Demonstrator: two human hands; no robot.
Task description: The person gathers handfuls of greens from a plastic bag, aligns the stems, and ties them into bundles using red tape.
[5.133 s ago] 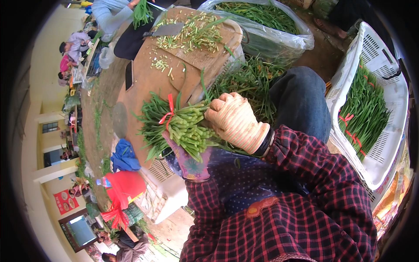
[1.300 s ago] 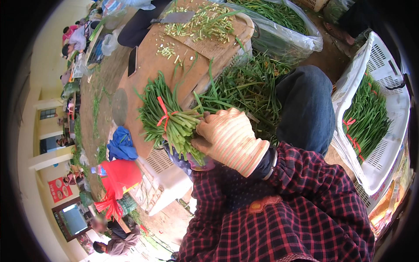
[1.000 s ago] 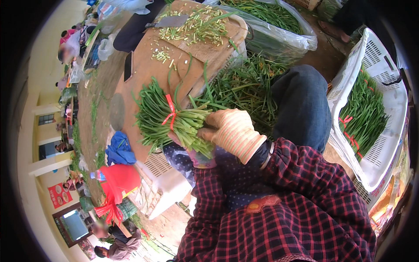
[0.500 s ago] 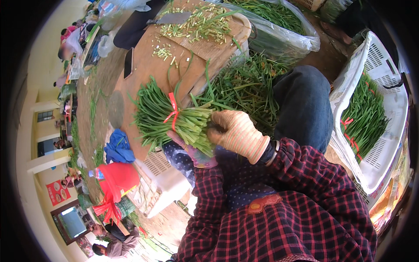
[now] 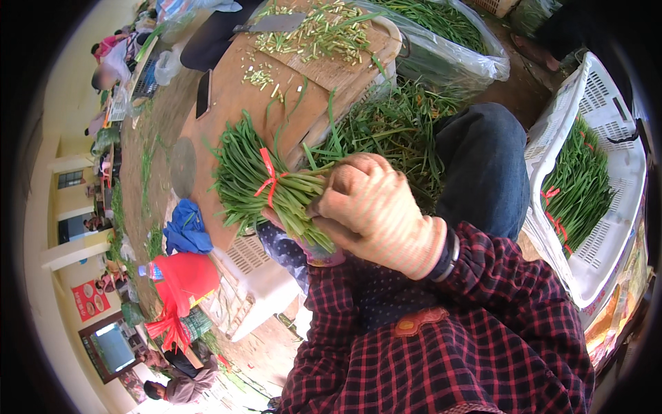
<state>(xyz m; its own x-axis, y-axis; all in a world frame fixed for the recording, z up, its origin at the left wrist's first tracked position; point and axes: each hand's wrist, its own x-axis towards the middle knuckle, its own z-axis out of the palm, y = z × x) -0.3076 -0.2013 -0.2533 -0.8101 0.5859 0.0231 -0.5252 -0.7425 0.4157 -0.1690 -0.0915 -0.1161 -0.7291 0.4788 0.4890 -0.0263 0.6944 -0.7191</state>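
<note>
A bundle of garlic chives (image 5: 252, 172), bound by a red tie (image 5: 269, 181), lies over the near edge of the wooden board with its leaves pointing left. My left hand (image 5: 324, 257), in a colourful glove, grips it from beneath; most of its fingers are behind the stems and my other hand. My right hand (image 5: 379, 214), in a cream and orange striped glove, is closed at the pale stem ends on the bundle's right, thumb and fingers pressed together on some stems.
On the wooden board (image 5: 238, 90) lie a cleaver (image 5: 276, 23), chopped stem ends (image 5: 324, 38) and a phone (image 5: 203, 94). Loose leaves (image 5: 386, 131) heap beside my knee. At right, a white crate (image 5: 586, 276) holds tied bundles. A red bag (image 5: 186, 276) and blue cloth (image 5: 186, 231) are at left.
My right hand has come up and slightly left over the stem ends, its back now turned more upward. The bundle has tilted a little, and my left hand is more covered.
</note>
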